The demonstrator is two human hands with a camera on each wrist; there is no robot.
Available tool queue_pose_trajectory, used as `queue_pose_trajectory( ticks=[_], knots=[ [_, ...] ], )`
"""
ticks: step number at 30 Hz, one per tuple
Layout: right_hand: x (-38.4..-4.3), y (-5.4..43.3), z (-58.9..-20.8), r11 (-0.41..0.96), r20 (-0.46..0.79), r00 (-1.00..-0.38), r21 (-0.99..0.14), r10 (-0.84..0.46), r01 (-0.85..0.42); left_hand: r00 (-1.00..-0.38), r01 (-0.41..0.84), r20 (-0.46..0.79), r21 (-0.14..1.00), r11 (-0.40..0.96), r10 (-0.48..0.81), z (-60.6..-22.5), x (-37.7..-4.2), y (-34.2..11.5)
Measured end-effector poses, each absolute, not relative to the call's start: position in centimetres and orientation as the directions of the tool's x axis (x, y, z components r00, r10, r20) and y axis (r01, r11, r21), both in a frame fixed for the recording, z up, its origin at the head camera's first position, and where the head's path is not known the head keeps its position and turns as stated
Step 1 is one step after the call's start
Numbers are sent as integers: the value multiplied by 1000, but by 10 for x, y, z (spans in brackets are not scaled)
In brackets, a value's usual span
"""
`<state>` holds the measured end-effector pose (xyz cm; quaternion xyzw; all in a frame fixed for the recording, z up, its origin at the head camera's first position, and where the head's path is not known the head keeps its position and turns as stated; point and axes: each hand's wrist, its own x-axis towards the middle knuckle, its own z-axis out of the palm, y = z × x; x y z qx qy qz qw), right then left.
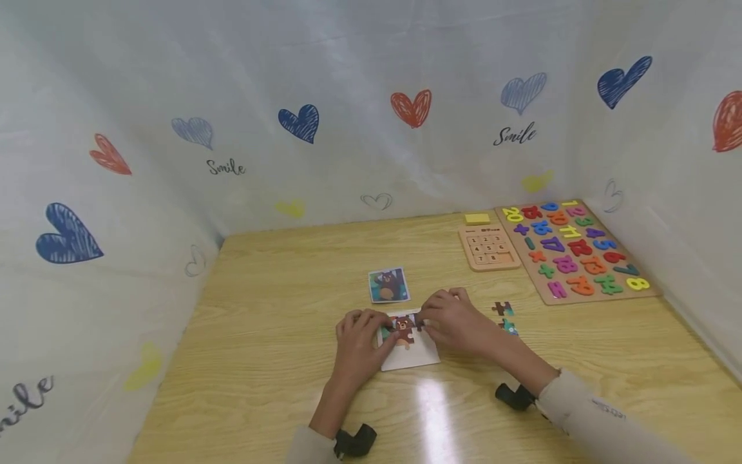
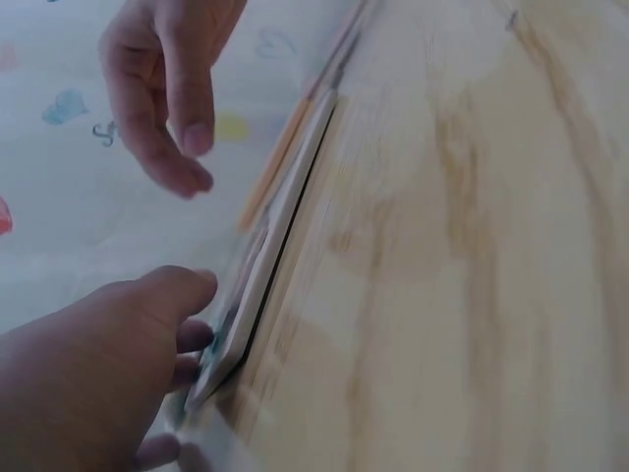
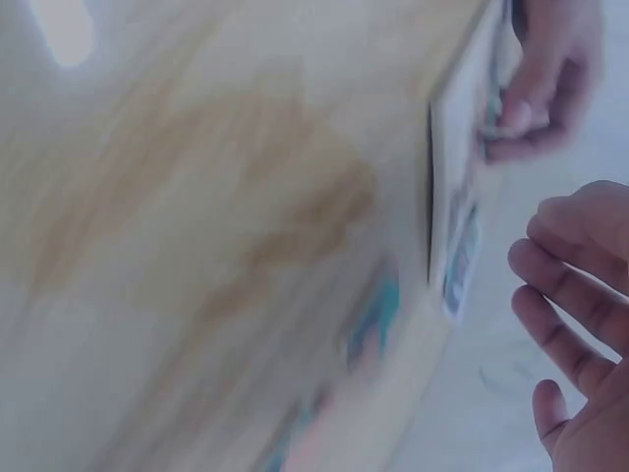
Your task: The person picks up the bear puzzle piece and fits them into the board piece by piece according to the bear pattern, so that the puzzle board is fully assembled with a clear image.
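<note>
A white puzzle board [image 1: 413, 358] lies flat on the table, with joined bear puzzle pieces [image 1: 404, 325] on its upper part. My left hand [image 1: 361, 341] rests at the board's left side, its thumb and fingertips touching the pieces there. Over the upper right corner hovers my right hand [image 1: 455, 322], fingers bent loosely. A dark puzzle piece [image 1: 420, 322] shows by its fingertips in the head view. Both wrist views show the right hand [image 3: 580, 285] raised above the board, nothing visible between its fingers. Behind the board lies a bear picture card [image 1: 389, 285].
Loose puzzle pieces [image 1: 503, 309] lie right of the board, beside my right forearm. Farther back are a wooden number slide puzzle [image 1: 468, 259], a yellow pad [image 1: 477, 219] and a colourful number board [image 1: 536, 278]. White curtain [image 1: 348, 187] with hearts surrounds the wooden table [image 1: 261, 335].
</note>
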<state>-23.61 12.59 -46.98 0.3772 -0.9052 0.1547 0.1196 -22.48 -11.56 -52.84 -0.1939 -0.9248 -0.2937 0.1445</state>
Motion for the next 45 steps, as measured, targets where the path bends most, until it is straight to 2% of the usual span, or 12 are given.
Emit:
queue_pose_trajectory(
  ticks=[5,14,22,26,45],
  knots=[
    [-236,156,-465,674,392,-696,-219,-602,-706,-883,421,408,472,774,231,-528,-225,-111],
    [-241,204,-461,729,415,-739,-222,-531,-648,-882,410,423,469,783,208,-529,-224,-110],
    [-247,232,-468,826,259,-849,-226,-460,-516,-890,400,408,487,776,203,-531,-222,-115],
    [-247,244,-471,846,190,-880,-248,-434,-471,-890,401,408,486,776,204,-531,-221,-114],
    [-245,272,-480,854,165,-891,-256,-424,-453,-891,407,398,483,775,220,-528,-222,-103]
  ],
)
